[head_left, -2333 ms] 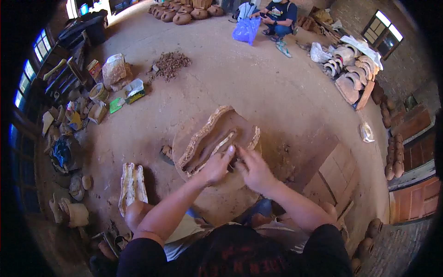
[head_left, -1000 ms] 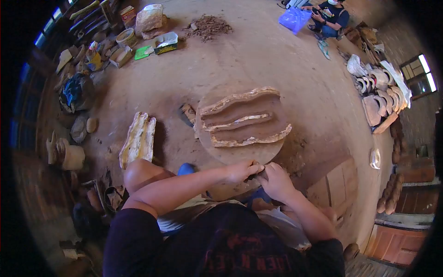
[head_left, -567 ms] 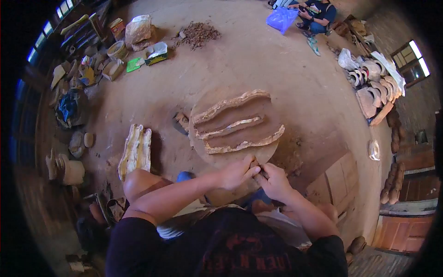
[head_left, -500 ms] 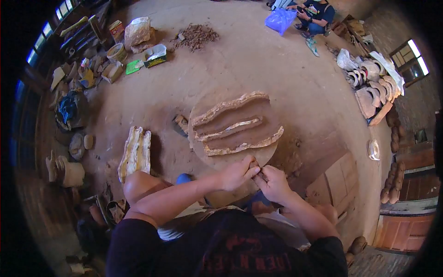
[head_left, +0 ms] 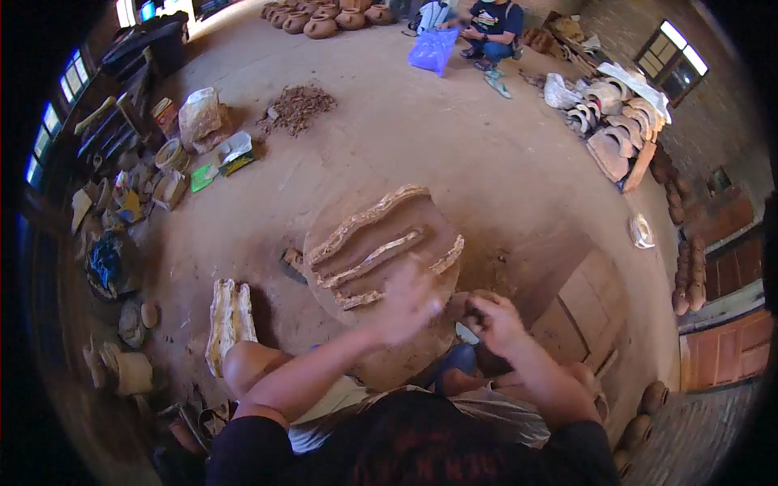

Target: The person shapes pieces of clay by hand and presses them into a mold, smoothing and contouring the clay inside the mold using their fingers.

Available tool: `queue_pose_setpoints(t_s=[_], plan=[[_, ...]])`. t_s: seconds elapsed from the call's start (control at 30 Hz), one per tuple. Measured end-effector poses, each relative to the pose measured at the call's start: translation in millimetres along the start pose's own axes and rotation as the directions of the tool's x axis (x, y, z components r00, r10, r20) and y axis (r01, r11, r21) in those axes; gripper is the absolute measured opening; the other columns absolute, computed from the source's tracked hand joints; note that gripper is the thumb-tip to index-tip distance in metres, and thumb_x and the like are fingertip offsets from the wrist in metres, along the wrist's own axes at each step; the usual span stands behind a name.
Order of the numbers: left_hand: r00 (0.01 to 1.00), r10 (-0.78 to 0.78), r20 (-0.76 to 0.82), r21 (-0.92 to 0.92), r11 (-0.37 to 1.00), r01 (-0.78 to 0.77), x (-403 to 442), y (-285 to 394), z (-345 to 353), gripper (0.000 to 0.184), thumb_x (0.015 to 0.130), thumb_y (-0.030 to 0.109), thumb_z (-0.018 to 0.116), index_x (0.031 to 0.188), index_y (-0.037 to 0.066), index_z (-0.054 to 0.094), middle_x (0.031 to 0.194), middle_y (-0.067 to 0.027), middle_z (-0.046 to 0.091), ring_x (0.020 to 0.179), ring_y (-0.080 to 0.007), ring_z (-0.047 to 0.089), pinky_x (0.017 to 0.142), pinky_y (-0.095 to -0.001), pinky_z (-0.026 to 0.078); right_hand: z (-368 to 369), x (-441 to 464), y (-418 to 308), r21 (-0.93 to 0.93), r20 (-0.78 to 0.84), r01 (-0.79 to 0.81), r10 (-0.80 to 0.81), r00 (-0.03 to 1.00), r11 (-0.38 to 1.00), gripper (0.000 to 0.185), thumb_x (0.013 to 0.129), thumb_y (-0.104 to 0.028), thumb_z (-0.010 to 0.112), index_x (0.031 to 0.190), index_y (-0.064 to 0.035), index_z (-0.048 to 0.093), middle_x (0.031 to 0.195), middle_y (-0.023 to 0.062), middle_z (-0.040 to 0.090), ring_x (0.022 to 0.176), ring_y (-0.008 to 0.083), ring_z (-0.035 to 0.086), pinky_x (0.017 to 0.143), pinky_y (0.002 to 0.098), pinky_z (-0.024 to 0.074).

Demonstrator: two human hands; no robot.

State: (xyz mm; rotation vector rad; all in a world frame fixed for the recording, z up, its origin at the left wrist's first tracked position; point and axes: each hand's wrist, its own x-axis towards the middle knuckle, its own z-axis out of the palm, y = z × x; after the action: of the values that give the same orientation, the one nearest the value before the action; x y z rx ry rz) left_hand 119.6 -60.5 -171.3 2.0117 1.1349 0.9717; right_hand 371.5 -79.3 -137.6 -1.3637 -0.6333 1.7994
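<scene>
My left hand point(head_left: 409, 304) is smeared by motion over the near edge of a round board point(head_left: 324, 243), and its finger positions are unclear. To its right, my right hand point(head_left: 498, 322) is closed round a dark brown lump point(head_left: 470, 310) that looks like clay. On the board lie a long rough-edged strip point(head_left: 369, 219) at the far side, a thinner strip point(head_left: 373, 261) in the middle, and a near strip point(head_left: 361, 300) partly hidden behind my left hand.
A pale ridged piece point(head_left: 230, 324) lies by my left knee. Flat boards point(head_left: 585, 304) are at right. Farther off are a rubble heap point(head_left: 298, 109), a stack of curved pieces point(head_left: 620, 125), clay pots point(head_left: 320, 26) and a crouching person point(head_left: 494, 32) beside a blue bag point(head_left: 433, 53).
My hands have come apart: the left has moved up over the board, while the right keeps the brown lump. The view has tilted up, bringing the far pots into sight.
</scene>
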Motion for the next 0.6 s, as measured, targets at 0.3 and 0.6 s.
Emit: queue_pose_setpoints(t_s=[0.3,0.6], plan=[[0.691,-0.666,-0.282,0.385,0.581,0.717,15,-129,-75,0.086,0.101,0.070,0.029,0.153,0.003,0.040,0.155,-0.0272,0.040,0.146,-0.0415,0.038,0.121,-0.0555,0.023,-206,-1,-43,-0.895,-0.095,-0.198,-0.262,0.960,-0.401,0.044,0.096,-0.038,0.067,0.105,0.0050,0.066,0.101,0.0253,0.073,0.091,0.0398,0.070,0.078,0.0459,0.0542],[0.688,-0.690,-0.224,0.283,0.630,0.724,18,-84,-75,0.082,0.102,0.067,0.035,0.147,0.000,0.045,0.143,-0.0271,0.054,0.130,-0.0426,0.055,0.112,-0.0482,0.042,-49,12,-87,-0.874,-0.178,0.218,-0.704,0.687,0.434,0.044,0.105,-0.038,0.052,0.092,0.0022,0.063,0.084,0.0189,0.068,0.081,0.0277,0.065,0.077,0.0428,0.0497]])
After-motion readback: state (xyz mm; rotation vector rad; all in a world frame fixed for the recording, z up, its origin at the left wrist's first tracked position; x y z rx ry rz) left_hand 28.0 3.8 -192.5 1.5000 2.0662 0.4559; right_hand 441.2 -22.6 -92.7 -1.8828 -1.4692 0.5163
